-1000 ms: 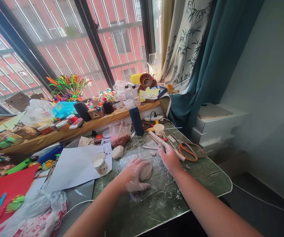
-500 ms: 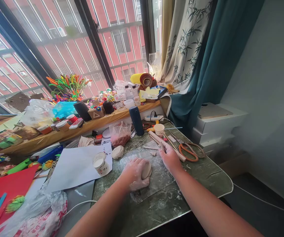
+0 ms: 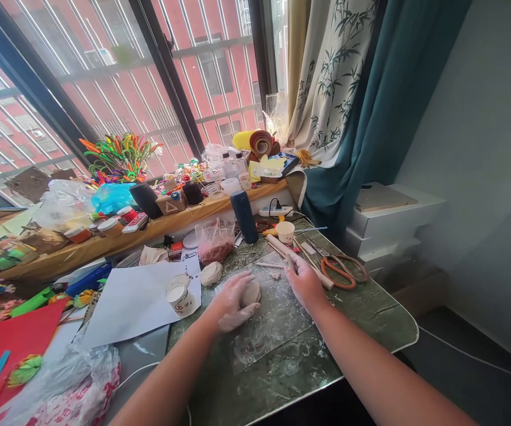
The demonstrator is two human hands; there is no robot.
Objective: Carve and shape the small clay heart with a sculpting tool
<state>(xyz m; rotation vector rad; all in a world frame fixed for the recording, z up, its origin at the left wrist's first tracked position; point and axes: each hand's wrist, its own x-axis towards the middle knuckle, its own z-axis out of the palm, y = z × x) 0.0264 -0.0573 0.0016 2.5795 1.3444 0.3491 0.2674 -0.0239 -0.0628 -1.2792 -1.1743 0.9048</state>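
Desk (image 3: pixel 371 322), dark green and dusted with white powder, carries a clear plastic sheet (image 3: pixel 267 340) and, beyond it to the right, a pale wooden rod (image 3: pixel 327 283). The left hand (image 3: pixel 230 299) rests against a flat, pale, clay-like disc (image 3: pixel 252 293) at the sheet's left side, thumb spread away from the other fingers; the right hand's (image 3: pixel 307 285) fingers, near the rod, pinch a small greyish piece (image 3: pixel 290 261).

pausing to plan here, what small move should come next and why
Perhaps ease the left hand off the pale disc, since it hides the disc's left part; the right hand, holding a small greyish piece, is apart from the disc.
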